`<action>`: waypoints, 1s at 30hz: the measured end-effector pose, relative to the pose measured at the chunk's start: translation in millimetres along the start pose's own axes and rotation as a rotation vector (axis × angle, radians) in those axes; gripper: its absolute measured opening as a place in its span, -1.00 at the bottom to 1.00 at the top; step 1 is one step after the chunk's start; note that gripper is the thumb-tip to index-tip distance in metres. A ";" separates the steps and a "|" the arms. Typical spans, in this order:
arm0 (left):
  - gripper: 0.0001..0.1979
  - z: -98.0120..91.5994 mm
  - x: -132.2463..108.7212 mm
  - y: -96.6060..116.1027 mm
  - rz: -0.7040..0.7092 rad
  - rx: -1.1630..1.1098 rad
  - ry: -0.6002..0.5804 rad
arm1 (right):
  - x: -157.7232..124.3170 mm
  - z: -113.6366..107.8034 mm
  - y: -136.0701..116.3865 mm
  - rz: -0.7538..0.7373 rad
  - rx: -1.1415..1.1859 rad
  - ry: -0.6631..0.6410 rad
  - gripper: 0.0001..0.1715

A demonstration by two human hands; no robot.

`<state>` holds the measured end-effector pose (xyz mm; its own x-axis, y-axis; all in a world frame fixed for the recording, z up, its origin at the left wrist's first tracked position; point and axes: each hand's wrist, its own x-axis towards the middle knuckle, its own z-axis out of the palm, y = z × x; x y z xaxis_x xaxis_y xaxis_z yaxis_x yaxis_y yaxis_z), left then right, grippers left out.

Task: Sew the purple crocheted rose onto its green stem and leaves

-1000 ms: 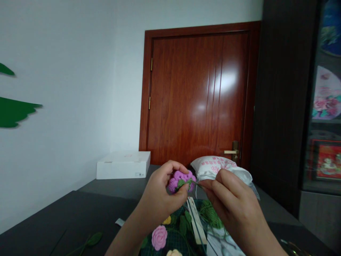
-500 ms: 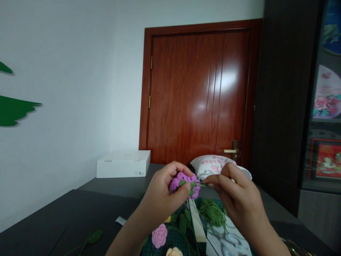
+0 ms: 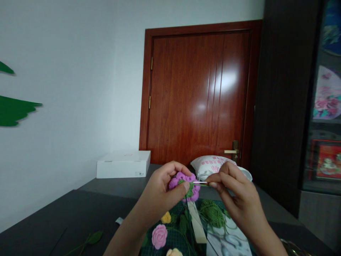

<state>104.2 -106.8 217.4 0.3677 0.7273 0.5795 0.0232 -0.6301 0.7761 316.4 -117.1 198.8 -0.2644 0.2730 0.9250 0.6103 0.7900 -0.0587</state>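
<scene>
Between the thumb and fingers of my left hand [image 3: 170, 185] is a purple crocheted flower [image 3: 195, 193] with a green base [image 3: 189, 192] turned toward me. My right hand [image 3: 234, 188] pinches a thin metal needle [image 3: 200, 182], its tip lying at the flower's green part. A green strand runs alongside the needle toward the flower. Whether the needle's tip is in the stitches, I cannot tell. Beneath my hands lie a ball of green yarn [image 3: 212, 213], a pink crocheted rose [image 3: 159, 236] and a yellow flower [image 3: 166, 217].
A pale wooden strip [image 3: 197, 225] lies on the dark green cutting mat [image 3: 170, 245]. At the back stand a white box [image 3: 122, 167] and a white plastic bag [image 3: 210, 165]. A green leaf on a stem [image 3: 94, 237] rests at left on the dark table [image 3: 53, 213].
The flower has tilted slightly, showing more of its green base. The needle now shows bright and level at the flower. Both hands have barely shifted.
</scene>
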 end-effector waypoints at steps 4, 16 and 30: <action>-0.85 -1.8 -0.2 2.6 -0.032 -0.037 -0.013 | -0.2 3.9 8.8 0.033 0.089 0.016 -0.75; -0.83 -1.8 0.5 -1.0 0.014 -0.076 0.051 | -0.4 -6.4 -5.1 -0.040 -0.084 0.012 -0.80; -0.85 1.9 5.6 -3.0 0.059 -0.117 0.203 | -4.0 -3.1 -19.7 -0.056 -0.165 -0.063 -0.81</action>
<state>108.0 -101.4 217.8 0.1704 0.7377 0.6533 -0.1048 -0.6456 0.7564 307.7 -135.5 197.5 -0.3442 0.2692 0.8995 0.7065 0.7052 0.0593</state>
